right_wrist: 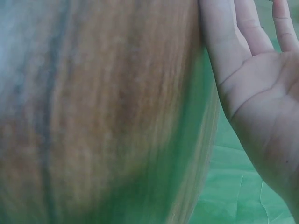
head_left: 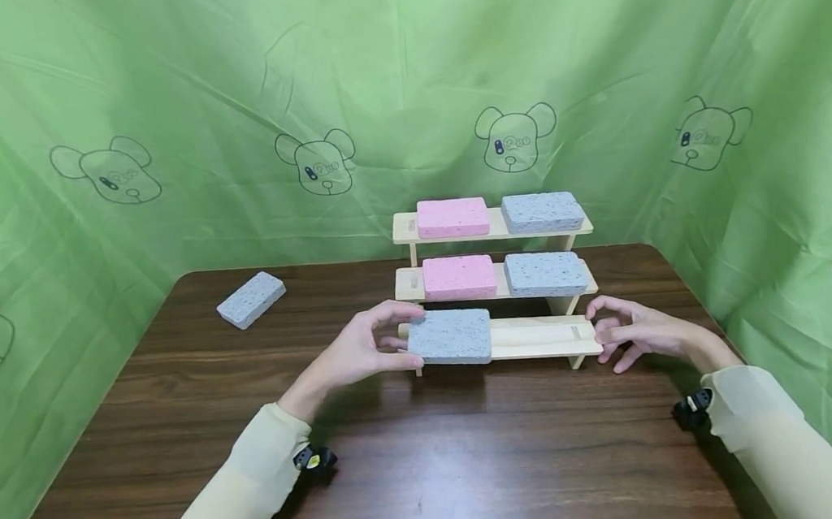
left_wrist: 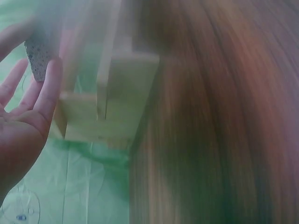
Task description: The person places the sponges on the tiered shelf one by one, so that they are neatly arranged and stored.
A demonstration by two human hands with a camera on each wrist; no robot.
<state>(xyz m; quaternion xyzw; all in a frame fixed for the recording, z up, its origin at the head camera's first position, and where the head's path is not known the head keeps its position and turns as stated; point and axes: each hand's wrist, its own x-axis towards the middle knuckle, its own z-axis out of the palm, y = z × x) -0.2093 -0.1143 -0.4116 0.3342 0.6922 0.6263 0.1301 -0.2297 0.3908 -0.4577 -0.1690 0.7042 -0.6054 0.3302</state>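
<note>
My left hand (head_left: pixel 357 346) grips a light blue speckled sponge (head_left: pixel 449 338) by its left end, thumb in front and fingers behind. The sponge is at the left part of the lowest tier of a pale wooden three-tier stand (head_left: pixel 539 336); whether it rests there or hangs just above, I cannot tell. In the left wrist view the sponge (left_wrist: pixel 38 58) shows between thumb and fingers, partly blurred. At the right end of that lowest tier is my right hand (head_left: pixel 642 333), its fingertips at the board's end, holding no sponge. Its fingers look fairly straight in the right wrist view.
On the top tier lie a pink sponge (head_left: pixel 453 218) and a blue one (head_left: pixel 542 213). The middle tier bears another pink sponge (head_left: pixel 459 278) and blue sponge (head_left: pixel 545 274). One more blue sponge (head_left: pixel 251 300) lies on the dark wooden table (head_left: pixel 433 470), at the back left.
</note>
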